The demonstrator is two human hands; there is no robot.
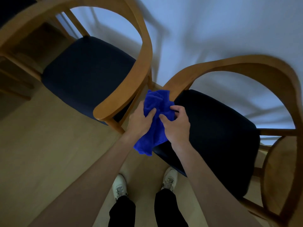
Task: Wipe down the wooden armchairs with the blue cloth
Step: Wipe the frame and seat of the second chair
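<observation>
The left armchair [114,66] has a smooth curved wooden arm and a dark padded seat. Between the chairs, the left hand [139,122] and right hand [176,126] pinch the blue cloth [155,122] — soft, light, bunched terry, likely best gathered into a pad. The right armchair [246,66] matches — rigid, rounded rails.

A: Position of the armchairs relative to the cloth [155,118]?
B: Left armchair [91,68] up-left of it, right armchair [218,128] to its right; both back onto the wall [213,30].
A: The hands?
B: Left hand [141,120] grips the cloth's left side, right hand [177,123] its right. Shoes [169,179] stand on the floor [49,153] below the cloth
</observation>
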